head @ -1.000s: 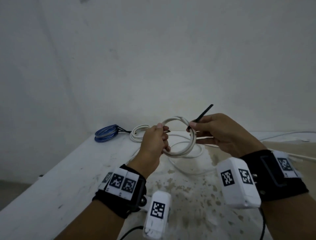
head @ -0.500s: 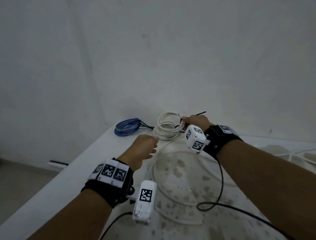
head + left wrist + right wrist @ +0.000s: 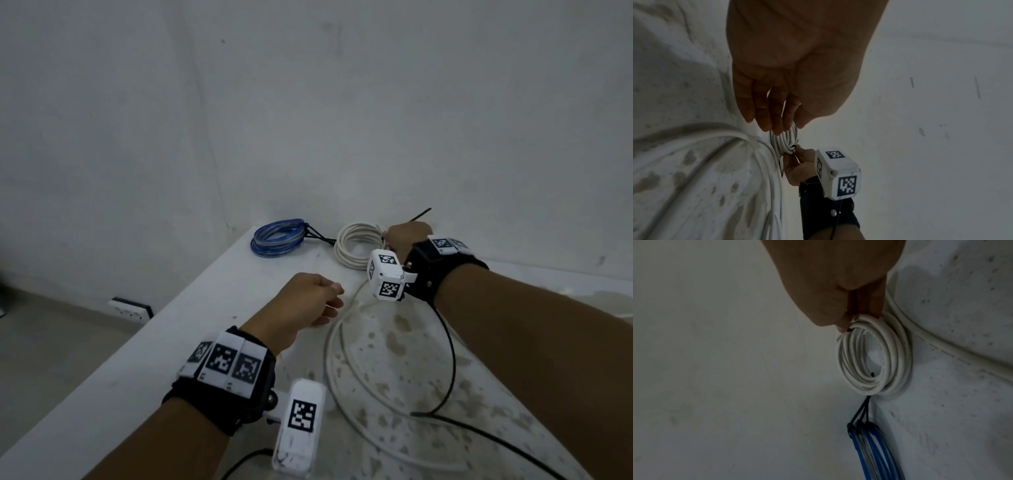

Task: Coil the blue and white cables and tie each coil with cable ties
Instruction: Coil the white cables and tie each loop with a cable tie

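The right hand point(image 3: 406, 236) has lowered the tied white coil point(image 3: 356, 248) onto the desk point(image 3: 205, 308) beside the blue coil point(image 3: 277, 237), still pinching it; the left hand point(image 3: 308, 301) has let go, fingers relaxed, leaving loose white cable point(image 3: 337, 370) to coil.

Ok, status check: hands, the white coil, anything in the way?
Right hand pinching round white cable coil at black cable tie, coil on white table. Left hand free, relaxed. Loose white cable uncoiled nearby.
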Demonstrator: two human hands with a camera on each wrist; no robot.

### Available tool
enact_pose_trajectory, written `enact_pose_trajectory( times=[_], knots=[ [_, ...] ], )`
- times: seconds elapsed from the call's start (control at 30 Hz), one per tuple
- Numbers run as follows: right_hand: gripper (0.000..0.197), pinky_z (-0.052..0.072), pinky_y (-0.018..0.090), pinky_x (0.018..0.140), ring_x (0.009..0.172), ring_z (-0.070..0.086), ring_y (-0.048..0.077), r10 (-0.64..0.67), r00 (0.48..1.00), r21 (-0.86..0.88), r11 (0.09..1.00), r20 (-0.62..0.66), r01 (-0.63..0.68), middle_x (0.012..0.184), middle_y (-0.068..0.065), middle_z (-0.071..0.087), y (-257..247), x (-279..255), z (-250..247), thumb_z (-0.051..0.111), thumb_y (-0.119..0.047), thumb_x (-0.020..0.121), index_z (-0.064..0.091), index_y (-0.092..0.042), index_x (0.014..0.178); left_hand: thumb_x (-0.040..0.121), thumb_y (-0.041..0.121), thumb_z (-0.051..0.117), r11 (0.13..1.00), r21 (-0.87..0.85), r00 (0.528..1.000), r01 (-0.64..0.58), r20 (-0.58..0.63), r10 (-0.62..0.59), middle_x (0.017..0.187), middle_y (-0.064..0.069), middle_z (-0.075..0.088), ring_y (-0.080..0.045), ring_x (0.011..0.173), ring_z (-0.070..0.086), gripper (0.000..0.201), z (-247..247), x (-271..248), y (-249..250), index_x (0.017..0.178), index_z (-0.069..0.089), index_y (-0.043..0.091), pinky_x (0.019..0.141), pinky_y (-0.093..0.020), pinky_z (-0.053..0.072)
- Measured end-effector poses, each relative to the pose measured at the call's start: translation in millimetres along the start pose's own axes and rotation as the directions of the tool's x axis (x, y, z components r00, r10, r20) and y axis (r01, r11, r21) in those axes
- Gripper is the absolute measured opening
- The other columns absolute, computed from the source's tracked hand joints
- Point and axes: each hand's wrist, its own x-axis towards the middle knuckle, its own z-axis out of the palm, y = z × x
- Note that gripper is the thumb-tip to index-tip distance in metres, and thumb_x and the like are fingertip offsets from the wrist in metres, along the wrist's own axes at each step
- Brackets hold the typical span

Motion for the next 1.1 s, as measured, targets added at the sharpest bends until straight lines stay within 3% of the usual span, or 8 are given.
enact_pose_trajectory(
  times=[0.1, 0.4, 0.57, 0.67, 0.77, 0.9, 0.93, 1.1],
  knots=[
    [0.029, 0.049, 0.027, 0.071, 0.086, 0.068, 0.029, -0.013, 0.998, 0.043, 0.999, -0.058, 0.016, 0.09, 0.007, 0.071, -2.8, -0.5, 3.8, 0.057, -0.039, 0.092, 0.07, -0.013, 0.097, 0.098, 0.021, 0.055, 1.0, -0.009, 1.0, 0.002, 0.006, -0.002, 0.088, -0.003, 0.068, -0.014, 0.077, 0.061, 0.02, -3.2, -4.2, -1.2, 0.105, 0.067, 0.007, 0.071, -0.026, 0.051],
    [0.027, 0.044, 0.024, 0.066, 0.082, 0.066, 0.025, -0.036, 0.999, -0.095, 0.995, 0.001, 0.036, 0.091, 0.005, 0.072, 4.1, -5.6, 9.2, 0.067, -0.042, 0.084, 0.07, -0.017, 0.093, 0.098, 0.021, 0.056, 1.0, 0.006, 1.0, 0.008, -0.005, -0.008, 0.088, -0.002, 0.068, -0.013, 0.075, 0.062, 0.02, -1.5, -8.0, -0.1, 0.105, 0.067, 0.007, 0.071, -0.026, 0.052],
    [0.055, 0.051, 0.031, 0.087, 0.109, 0.063, 0.029, 0.002, 0.997, 0.223, 0.975, -0.072, 0.014, 0.121, 0.008, 0.067, 11.0, -9.4, 12.5, 0.055, -0.04, 0.096, 0.041, -0.019, 0.144, 0.098, 0.021, 0.056, 1.0, 0.022, 1.0, 0.0, 0.007, 0.0, 0.088, -0.002, 0.069, -0.012, 0.074, 0.062, 0.02, 9.7, -9.6, 4.1, 0.107, 0.067, 0.006, 0.068, -0.023, 0.052],
    [0.058, 0.051, 0.032, 0.086, 0.109, 0.063, 0.029, 0.086, 0.989, 0.362, 0.932, -0.124, -0.035, 0.12, 0.007, 0.067, 17.4, -20.5, 10.3, 0.061, -0.036, 0.092, 0.04, -0.019, 0.144, 0.098, 0.021, 0.056, 0.999, 0.035, 1.0, -0.011, 0.008, 0.01, 0.089, -0.004, 0.068, -0.013, 0.075, 0.062, 0.022, 13.6, -12.3, 8.1, 0.108, 0.066, 0.004, 0.067, -0.022, 0.051],
    [0.041, 0.051, 0.032, 0.085, 0.109, 0.062, 0.031, 0.242, 0.968, 0.64, 0.755, -0.071, -0.142, 0.122, 0.008, 0.065, 32.1, -38.3, 8.5, 0.059, -0.027, 0.094, 0.053, -0.01, 0.13, 0.098, 0.02, 0.055, 0.999, 0.043, 0.999, -0.034, 0.006, 0.033, 0.09, -0.005, 0.068, -0.013, 0.074, 0.061, 0.021, 18.3, -18.9, 13.9, 0.107, 0.066, 0.004, 0.066, -0.021, 0.051],
    [0.01, 0.051, 0.032, 0.056, 0.071, 0.059, 0.023, 0.477, 0.846, 0.963, -0.003, 0.239, -0.27, 0.096, 0.018, 0.057, 58.7, -84.1, -7.8, 0.06, -0.005, 0.092, 0.061, 0.001, 0.1, 0.098, 0.021, 0.055, 0.995, 0.057, 0.997, -0.078, 0.034, 0.076, 0.09, -0.005, 0.068, -0.013, 0.075, 0.062, 0.021, 34.1, -33.9, 25.9, 0.105, 0.067, 0.005, 0.068, -0.023, 0.053],
    [0.006, 0.05, 0.03, 0.051, 0.065, 0.055, 0.021, 0.508, 0.818, 0.961, -0.079, 0.268, -0.265, 0.088, 0.016, 0.056, 67.5, -99.1, -13.3, 0.061, -0.002, 0.091, 0.058, 0.0, 0.086, 0.098, 0.021, 0.055, 0.994, 0.062, 0.995, -0.091, 0.042, 0.089, 0.091, -0.005, 0.068, -0.013, 0.075, 0.062, 0.021, 39.5, -38.8, 29.3, 0.105, 0.067, 0.005, 0.068, -0.022, 0.053],
    [0.019, 0.047, 0.029, 0.054, 0.062, 0.053, 0.02, 0.537, 0.817, 0.96, 0.041, 0.211, -0.276, 0.082, 0.013, 0.059, 120.3, -175.0, -28.8, 0.068, -0.008, 0.089, 0.056, -0.004, 0.074, 0.096, 0.021, 0.058, 0.965, 0.211, 0.987, -0.157, 0.055, 0.149, 0.091, -0.004, 0.07, -0.013, 0.076, 0.064, 0.017, 65.6, -65.4, 34.2, 0.102, 0.067, 0.008, 0.072, -0.025, 0.053]
  ],
)
